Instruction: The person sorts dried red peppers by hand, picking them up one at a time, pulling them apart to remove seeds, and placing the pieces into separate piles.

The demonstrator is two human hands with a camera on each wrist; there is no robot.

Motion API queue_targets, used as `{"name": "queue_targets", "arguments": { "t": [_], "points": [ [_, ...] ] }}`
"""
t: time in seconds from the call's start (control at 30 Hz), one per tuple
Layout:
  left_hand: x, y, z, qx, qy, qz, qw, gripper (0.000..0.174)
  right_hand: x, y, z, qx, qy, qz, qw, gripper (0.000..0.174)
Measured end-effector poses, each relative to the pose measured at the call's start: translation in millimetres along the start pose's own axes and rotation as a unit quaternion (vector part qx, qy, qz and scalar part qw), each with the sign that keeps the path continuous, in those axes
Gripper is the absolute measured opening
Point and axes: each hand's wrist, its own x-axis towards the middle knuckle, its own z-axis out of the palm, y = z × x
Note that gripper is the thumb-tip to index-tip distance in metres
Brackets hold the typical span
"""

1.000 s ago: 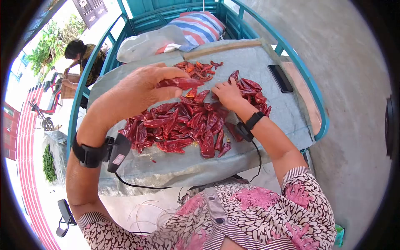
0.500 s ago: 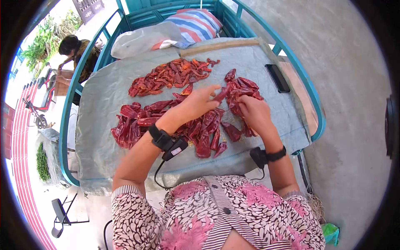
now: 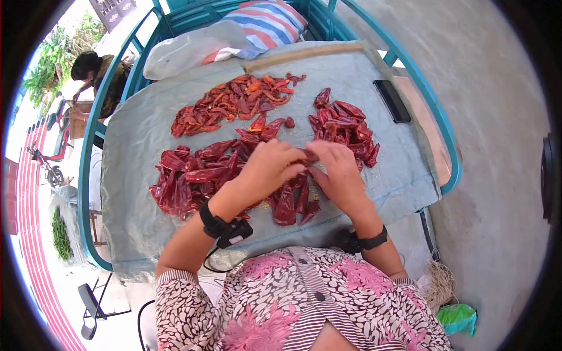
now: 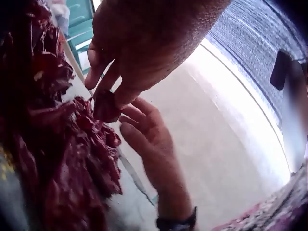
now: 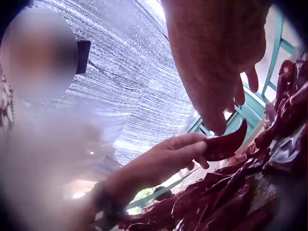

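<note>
My left hand (image 3: pixel 266 167) pinches a dried red chili pepper (image 5: pixel 228 142) between thumb and fingers, above the front pile of whole dried chilies (image 3: pixel 205 175). Its curved tip points away from the left fingers in the right wrist view. My right hand (image 3: pixel 341 174) is close beside it, thumb and fingers parted around the pepper's free end. In the left wrist view the right fingertips (image 4: pixel 126 129) lie right at the pepper. A second cluster of whole chilies (image 3: pixel 345 126) lies just beyond the right hand.
Smaller orange-red chilies (image 3: pixel 234 102) form a pile at the back. A phone (image 3: pixel 392 101) lies on the sheet (image 3: pixel 386 187) at the right. Teal cart rails (image 3: pixel 430 120) flank the sheet. A striped sack (image 3: pixel 263 26) is behind; another person (image 3: pixel 105 76) sits at the left.
The left hand, first raised over the piles with a chili, reached to the right cluster, then came back over the front pile. The right hand left that cluster and moved left to meet it.
</note>
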Motion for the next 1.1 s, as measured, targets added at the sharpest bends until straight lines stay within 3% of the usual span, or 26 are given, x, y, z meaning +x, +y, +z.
{"name": "queue_targets", "arguments": {
  "t": [0.07,0.2,0.33,0.43,0.53,0.63,0.87,0.93,1.07,1.1],
  "points": [
    [-1.7,-0.7,-0.8,-0.032,-0.013,-0.014,0.999,0.023,-2.5,-0.6,4.9,-0.010,-0.038,-0.010,0.999,0.042],
    [-3.1,-40.8,6.0,0.127,0.170,-0.067,0.975,0.032,-9.0,3.9,-4.8,0.006,-0.008,0.046,0.999,0.046],
    [7.6,-56.9,8.0,0.265,0.170,-0.210,0.926,0.050,-16.1,9.9,-13.6,0.006,-0.010,0.181,0.983,0.050],
    [9.2,-70.9,20.0,0.238,0.110,-0.223,0.939,0.048,-20.3,9.4,-12.1,0.044,-0.015,0.182,0.982,0.049],
    [10.1,-69.4,20.3,0.248,0.111,-0.201,0.941,0.040,-20.5,7.2,-10.2,0.013,-0.051,0.134,0.990,0.045],
    [11.6,-64.2,13.5,0.279,0.052,-0.185,0.941,0.038,-18.2,5.3,-8.1,0.006,-0.067,0.102,0.992,0.039],
    [9.3,-55.8,18.4,0.225,0.078,-0.192,0.952,0.038,-6.1,1.9,-2.3,0.003,-0.089,0.049,0.995,0.034],
    [7.0,-47.5,13.1,0.224,0.119,-0.168,0.953,0.038,-3.2,4.1,-2.1,0.010,-0.081,0.059,0.995,0.041],
    [1.8,-14.8,-7.0,0.128,0.099,-0.105,0.981,0.038,11.3,-3.2,-0.4,0.024,0.004,0.082,0.996,0.060],
    [0.4,-10.0,-7.0,0.106,0.082,-0.088,0.987,0.039,12.5,-1.6,0.6,0.016,-0.011,0.062,0.998,0.063]
  ]
}}
